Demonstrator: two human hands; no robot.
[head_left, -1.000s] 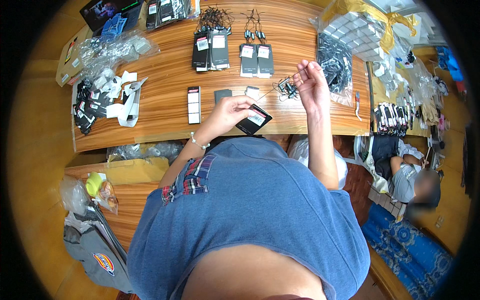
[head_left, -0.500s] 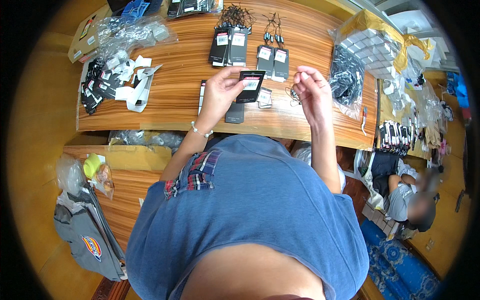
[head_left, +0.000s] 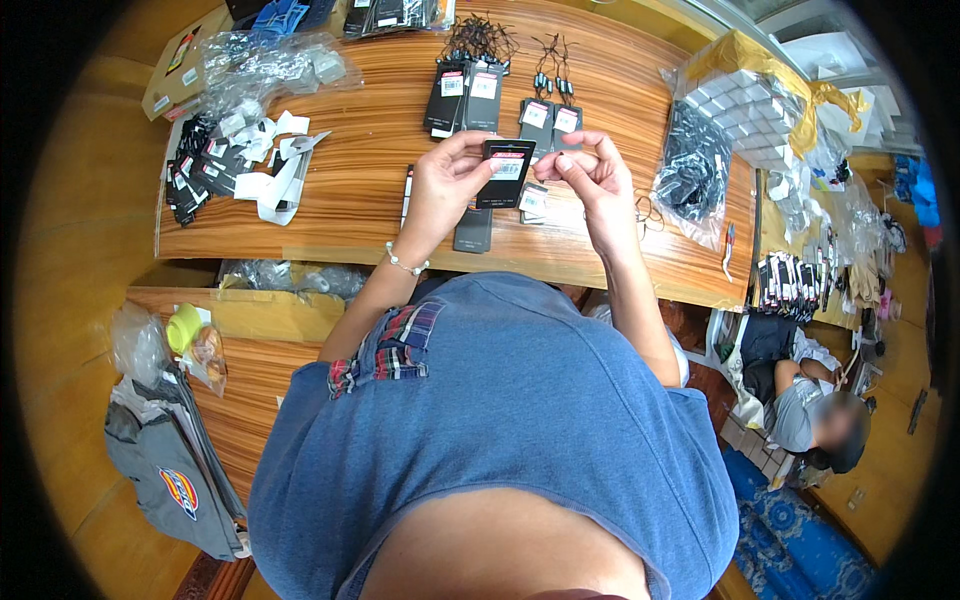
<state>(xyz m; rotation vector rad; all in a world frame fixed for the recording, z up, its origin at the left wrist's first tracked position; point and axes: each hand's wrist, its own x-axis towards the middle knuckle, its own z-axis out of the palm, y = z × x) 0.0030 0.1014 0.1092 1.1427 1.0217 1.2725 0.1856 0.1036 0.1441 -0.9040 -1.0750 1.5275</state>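
My left hand (head_left: 447,184) grips a black hang tag (head_left: 509,180) by its left edge, thumb over a white barcode sticker with a red band. Close to the tag's right edge, my right hand (head_left: 592,178) has thumb and forefinger pinched together. Something small and dark shows at those fingertips, too fine to make out. Under the held tag lies another black tag (head_left: 472,232), partly covered. A small tag stack with white stickers (head_left: 533,203) sits between my hands. Thin black cord loops (head_left: 650,213) show beside my right wrist.
Farther back lie stacks of black tags (head_left: 466,98) and corded tags (head_left: 551,122). Left are loose tags with white paper scraps (head_left: 270,185); right, a bag of black cords (head_left: 692,160), a wrapped block of boxes (head_left: 745,100) and small snips (head_left: 729,250). Another person (head_left: 800,410) sits at right.
My right hand has moved left and its fingertips have come near the held tag. The left hand keeps the tag in nearly the same place. Cord loops now show right of my right wrist.
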